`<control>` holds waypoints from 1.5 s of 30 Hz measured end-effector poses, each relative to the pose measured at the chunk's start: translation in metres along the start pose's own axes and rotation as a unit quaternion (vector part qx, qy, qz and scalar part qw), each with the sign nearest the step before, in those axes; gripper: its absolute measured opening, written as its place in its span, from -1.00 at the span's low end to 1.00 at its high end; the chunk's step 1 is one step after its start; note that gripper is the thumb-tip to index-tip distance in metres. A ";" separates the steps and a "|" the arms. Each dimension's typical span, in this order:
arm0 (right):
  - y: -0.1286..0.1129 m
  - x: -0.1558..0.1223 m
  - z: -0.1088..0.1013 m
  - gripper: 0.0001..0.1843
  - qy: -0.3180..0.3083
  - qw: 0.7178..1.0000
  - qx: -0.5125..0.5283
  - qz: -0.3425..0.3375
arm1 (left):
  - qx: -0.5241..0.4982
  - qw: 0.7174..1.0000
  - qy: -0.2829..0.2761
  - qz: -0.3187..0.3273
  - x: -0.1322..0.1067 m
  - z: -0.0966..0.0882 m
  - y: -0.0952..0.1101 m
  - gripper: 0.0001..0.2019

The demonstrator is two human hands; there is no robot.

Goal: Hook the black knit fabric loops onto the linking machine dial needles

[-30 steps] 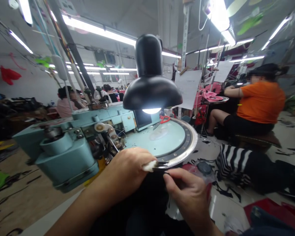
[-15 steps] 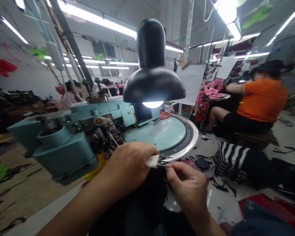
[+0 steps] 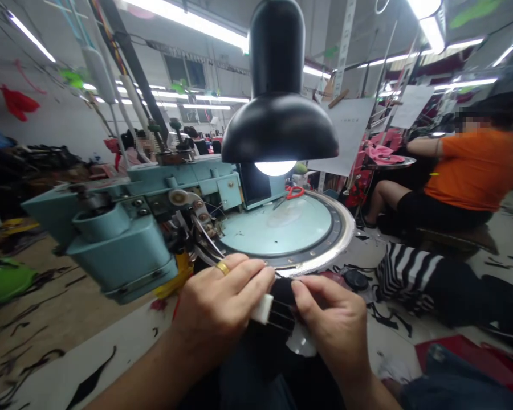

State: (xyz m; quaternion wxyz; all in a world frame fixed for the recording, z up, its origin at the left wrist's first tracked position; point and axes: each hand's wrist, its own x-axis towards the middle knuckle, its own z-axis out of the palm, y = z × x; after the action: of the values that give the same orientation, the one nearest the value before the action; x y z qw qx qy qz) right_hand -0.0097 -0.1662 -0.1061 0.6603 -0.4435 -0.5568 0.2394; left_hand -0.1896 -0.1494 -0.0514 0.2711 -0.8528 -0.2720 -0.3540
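Head view: paper sheet [image 3: 347, 135] unreadable; left hand [image 3: 222, 304], right hand [image 3: 331, 324] pinch straps [image 3: 282, 315]

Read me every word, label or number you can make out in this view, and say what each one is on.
Nothing here can be read with certainty.
Hanging paper sheet: a short line near its top, too small to read.
Second paper sheet: no legible marks.
Upright white strip: marks too blurred to read.

Matt black cloth [image 3: 282, 293] and a white fabric tab [image 3: 263, 309] lie between the left hand [image 3: 222, 304] and right hand [image 3: 333, 324]; beyond them, a smooth pale-blue painted-metal linking machine [image 3: 123, 250].
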 end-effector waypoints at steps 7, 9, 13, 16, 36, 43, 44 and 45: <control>0.003 0.003 0.000 -0.87 0.020 1.000 0.018 0.012 | 0.002 0.998 -0.018 0.063 0.011 -0.003 -0.001 -0.76; 0.003 0.003 0.000 -0.85 0.028 0.999 0.026 0.017 | -0.002 0.998 -0.023 0.050 0.013 -0.002 -0.001 -0.79; 0.002 0.003 0.000 -0.84 0.041 0.999 0.029 0.022 | -0.022 0.998 -0.011 0.060 0.017 0.000 0.000 -0.77; 0.003 0.002 0.001 -0.87 0.022 0.997 0.060 0.044 | -0.029 0.999 0.000 0.044 0.018 0.002 0.001 -0.83; 0.006 0.001 0.011 -0.90 0.003 0.992 0.098 0.076 | -0.074 0.997 -0.005 -0.005 0.002 0.003 -0.009 -0.87; -0.001 -0.002 0.009 -0.93 -0.009 0.999 0.048 0.008 | -0.088 0.995 0.038 -0.034 -0.007 0.005 -0.007 -0.87; -0.002 -0.003 0.008 -0.93 -0.006 0.999 0.037 -0.006 | -0.086 0.995 0.040 -0.029 -0.008 0.005 -0.006 -0.86; -0.003 -0.003 0.008 -0.93 -0.004 1.000 0.024 -0.017 | -0.079 0.996 0.040 -0.022 -0.008 0.005 -0.006 -0.85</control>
State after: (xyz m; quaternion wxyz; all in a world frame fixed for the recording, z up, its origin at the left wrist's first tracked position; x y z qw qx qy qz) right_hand -0.0184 -0.1678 -0.1058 0.6728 -0.4170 -0.5605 0.2437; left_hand -0.1961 -0.1440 -0.0590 0.2050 -0.8506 -0.2510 -0.4140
